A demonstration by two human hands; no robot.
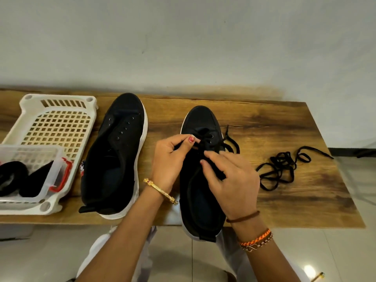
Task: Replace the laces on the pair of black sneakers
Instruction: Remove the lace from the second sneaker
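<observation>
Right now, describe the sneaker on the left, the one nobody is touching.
The left sneaker is black, fabric-looking, with a white sole. It lies upright on the wooden table, toe pointing away, between the white basket and the other sneaker. Its metal eyelets are empty: no lace. A black pull tab sticks out at the heel. Neither hand touches it.

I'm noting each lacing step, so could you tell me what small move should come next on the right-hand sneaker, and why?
Probably draw the lace through the eyelet and snug it. Both the left hand and right hand pinch it over the right sneaker, whose upper eyelets look unlaced, with slack beside the shoe.
</observation>
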